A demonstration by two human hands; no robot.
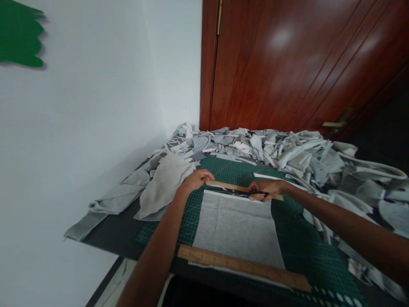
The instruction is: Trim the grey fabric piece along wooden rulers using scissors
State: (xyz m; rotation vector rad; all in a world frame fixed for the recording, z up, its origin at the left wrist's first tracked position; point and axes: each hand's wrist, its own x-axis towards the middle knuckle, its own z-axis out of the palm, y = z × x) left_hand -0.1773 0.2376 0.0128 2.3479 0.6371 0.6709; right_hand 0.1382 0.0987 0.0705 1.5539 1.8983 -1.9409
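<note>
My right hand [264, 187] is closed around the handles of black scissors [234, 192], whose blades point left along the far edge of a light grey fabric piece [238, 228]. A narrow pale strip of fabric lies by the blades. Just beyond them a thin wooden ruler [234, 186] runs from side to side. At its left end my left hand [198, 179] has its fingers bent together; what they pinch, if anything, is hidden. Across the near edge of the fabric lies a wider wooden ruler [243, 265], with a fabric margin showing below it.
The fabric lies on a green cutting mat [297, 238] on a dark table. Heaped grey and white scraps [249, 147] line the back and right. Larger pieces [166, 183] lie at left. A white wall [102, 85] and wooden door [281, 68] stand behind.
</note>
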